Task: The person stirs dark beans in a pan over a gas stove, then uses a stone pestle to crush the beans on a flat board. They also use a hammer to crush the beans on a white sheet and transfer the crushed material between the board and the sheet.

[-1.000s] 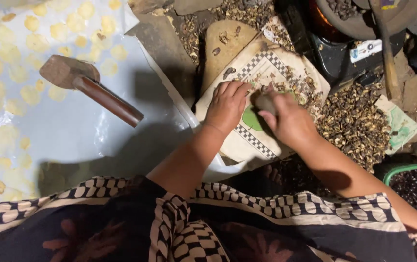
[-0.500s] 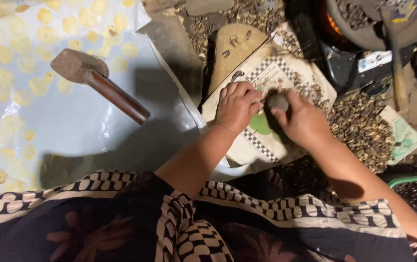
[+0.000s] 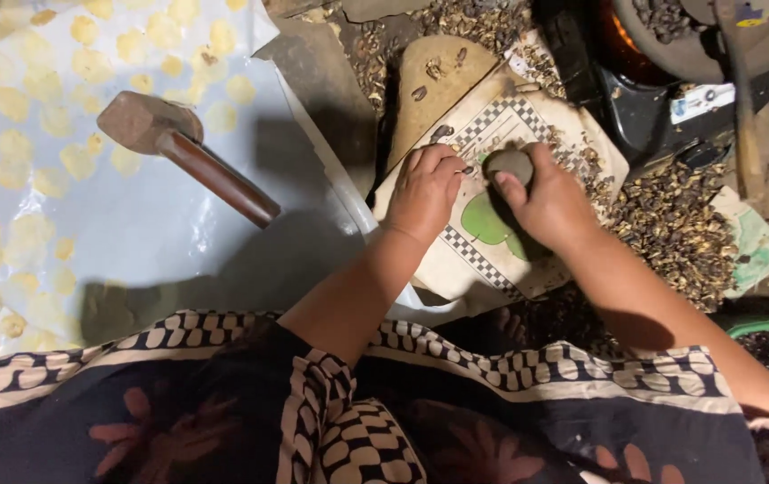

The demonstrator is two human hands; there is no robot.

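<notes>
A wooden mallet (image 3: pixel 183 152) lies far left on the spotted sheet (image 3: pixel 62 224). The left hand (image 3: pixel 425 191) curls its fingers, pinching a small dark nut against the checkered cloth (image 3: pixel 492 269). Just right, the right hand (image 3: pixel 550 202) clenches a rounded grey stone (image 3: pixel 510 164) above it.
</notes>
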